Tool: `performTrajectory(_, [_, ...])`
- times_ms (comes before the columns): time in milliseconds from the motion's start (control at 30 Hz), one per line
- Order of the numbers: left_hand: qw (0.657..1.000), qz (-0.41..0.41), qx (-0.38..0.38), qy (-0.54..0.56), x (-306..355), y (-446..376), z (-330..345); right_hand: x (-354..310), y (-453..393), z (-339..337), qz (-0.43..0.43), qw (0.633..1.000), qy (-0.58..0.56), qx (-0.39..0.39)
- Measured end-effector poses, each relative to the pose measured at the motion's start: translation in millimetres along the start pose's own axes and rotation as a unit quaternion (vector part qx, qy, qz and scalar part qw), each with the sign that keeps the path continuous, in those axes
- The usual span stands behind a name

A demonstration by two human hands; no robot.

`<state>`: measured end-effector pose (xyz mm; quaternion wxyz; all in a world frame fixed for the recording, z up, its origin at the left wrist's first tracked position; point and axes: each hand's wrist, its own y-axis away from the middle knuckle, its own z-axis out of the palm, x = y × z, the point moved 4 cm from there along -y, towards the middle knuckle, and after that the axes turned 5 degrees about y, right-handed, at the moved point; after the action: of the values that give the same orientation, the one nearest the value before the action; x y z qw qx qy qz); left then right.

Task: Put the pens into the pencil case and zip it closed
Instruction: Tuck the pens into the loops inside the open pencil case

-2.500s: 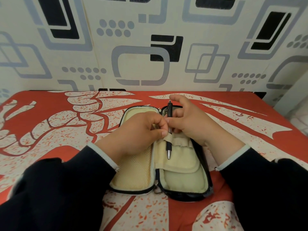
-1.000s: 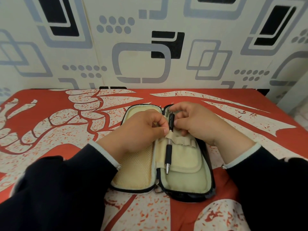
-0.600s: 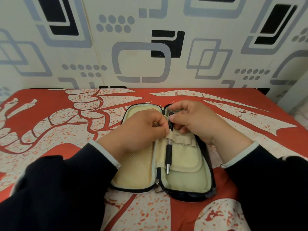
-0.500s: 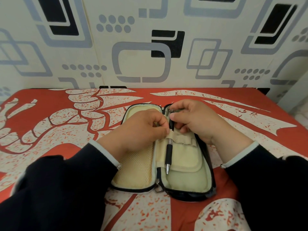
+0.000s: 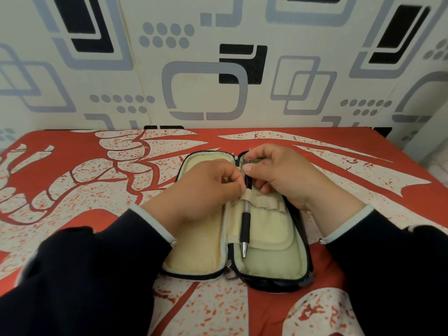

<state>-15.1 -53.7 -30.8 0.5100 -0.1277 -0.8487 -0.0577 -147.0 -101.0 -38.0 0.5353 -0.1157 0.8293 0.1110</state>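
The right hand [image 5: 278,177] grips the upper end of a black pen [image 5: 245,221], thumb tip pressed on the barrel from the 12 o'clock side and the other fingers curled behind it. The left hand [image 5: 203,190] pinches the elastic loop band [image 5: 263,202] at its left end, thumb and forefinger closed on the fabric right beside the pen. The pen runs from 12 o'clock to 6 o'clock through the leftmost loop; its grey section and black grip show below the band, and its metal tip points toward 6 o'clock, lying on the cream pocket flap [image 5: 269,229]. The pencil case [image 5: 274,265] lies opened flat, both halves facing up: the left half carries a mesh panel [image 5: 201,241] partly covered by the left wrist, and the right half carries the band and the flap. The dark zipper edge runs round both halves, with a metal pull [image 5: 229,275] at the hinge on the 6 o'clock edge. The loops to the right of the pen appear unfilled. Dark sleeves with pale cuffs enter from 7 and 5 o'clock. The case rests on a red and white patterned cloth [image 5: 84,180], with open cloth toward 9, 3 and 12 o'clock. A patterned wall [image 5: 206,69] closes off the surface at 12 o'clock.
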Motion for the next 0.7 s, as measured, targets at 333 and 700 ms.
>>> performTrajectory(333, [1.0, -0.005, 0.01, 0.014, -0.6, -0.4, -0.4, -2.1, 1.7, -0.1, -0.003, 1.0, -0.009, -0.017])
performTrajectory(700, [1.0, 0.0, 0.03, 0.008, -3.3, -1.7, -1.0, -4.1, 5.7, 0.0, -0.011, 0.997, 0.034, -0.063])
